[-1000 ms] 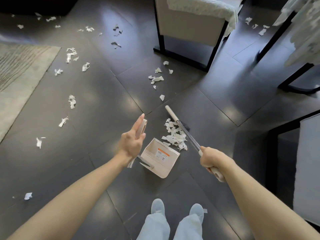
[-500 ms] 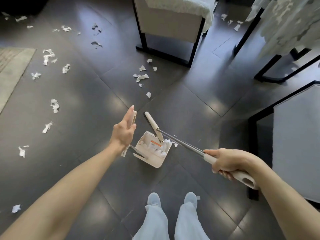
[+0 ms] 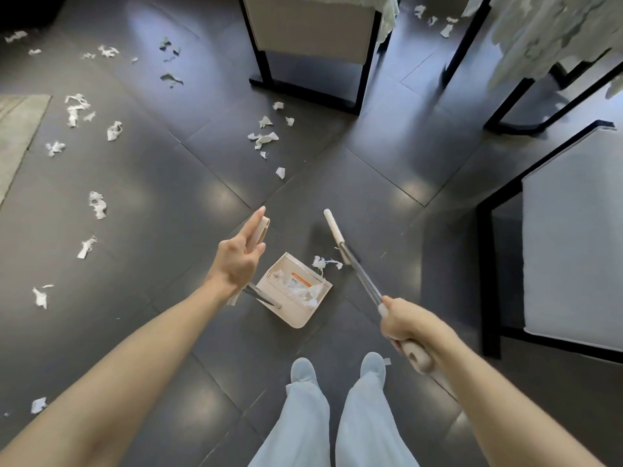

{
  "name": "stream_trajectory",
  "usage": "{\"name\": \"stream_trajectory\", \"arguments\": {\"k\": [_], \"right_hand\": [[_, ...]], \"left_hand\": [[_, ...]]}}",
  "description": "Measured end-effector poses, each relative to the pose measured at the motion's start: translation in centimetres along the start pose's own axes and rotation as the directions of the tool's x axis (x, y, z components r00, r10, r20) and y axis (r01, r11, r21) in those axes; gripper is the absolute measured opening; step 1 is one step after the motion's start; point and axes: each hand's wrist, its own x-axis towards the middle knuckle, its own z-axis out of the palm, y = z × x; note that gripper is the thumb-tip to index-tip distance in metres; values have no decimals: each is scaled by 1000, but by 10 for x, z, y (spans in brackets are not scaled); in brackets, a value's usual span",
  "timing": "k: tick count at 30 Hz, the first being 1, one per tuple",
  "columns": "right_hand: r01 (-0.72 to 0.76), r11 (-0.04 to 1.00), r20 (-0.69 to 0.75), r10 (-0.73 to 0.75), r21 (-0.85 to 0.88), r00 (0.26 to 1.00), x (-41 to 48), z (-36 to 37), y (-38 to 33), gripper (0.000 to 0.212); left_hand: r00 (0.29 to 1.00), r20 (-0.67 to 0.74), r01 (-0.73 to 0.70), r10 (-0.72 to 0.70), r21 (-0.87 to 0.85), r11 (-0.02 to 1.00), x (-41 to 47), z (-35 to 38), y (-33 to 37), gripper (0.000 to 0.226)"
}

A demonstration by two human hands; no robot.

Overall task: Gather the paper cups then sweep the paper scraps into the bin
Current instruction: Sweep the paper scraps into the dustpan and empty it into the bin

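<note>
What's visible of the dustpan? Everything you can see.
The dustpan is a beige plastic-looking tray with an orange label inside and comb-like teeth along its walls. A thin metal rod rises from its back to a beige grip, which the left hand holds. It sits on the dark floor, mouth facing the broom, white paper scraps inside it. One scrap lies just outside the mouth.

rug (image 3: 17, 129) cut off L edge, broom bristles (image 3: 319, 233) blurry
</note>
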Motion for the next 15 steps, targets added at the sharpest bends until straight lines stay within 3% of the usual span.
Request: {"name": "stream_trajectory", "arguments": {"k": [4, 6, 10, 15], "right_hand": [[46, 993, 131, -60, 106, 990, -3, 18, -17, 63], [3, 943, 190, -70, 331, 979, -8, 13, -19, 58], [-32, 823, 171, -80, 567, 982, -15, -24, -19, 58], [-7, 755, 129, -102, 656, 986, -15, -84, -42, 67]], "left_hand": [[1000, 9, -23, 23, 57, 998, 8, -2, 1, 66], [999, 22, -35, 34, 83, 996, 12, -6, 1, 66], [999, 5, -35, 35, 89, 995, 17, -19, 0, 67], [1000, -7, -12, 12, -74, 997, 35, -38, 5, 77]]}}
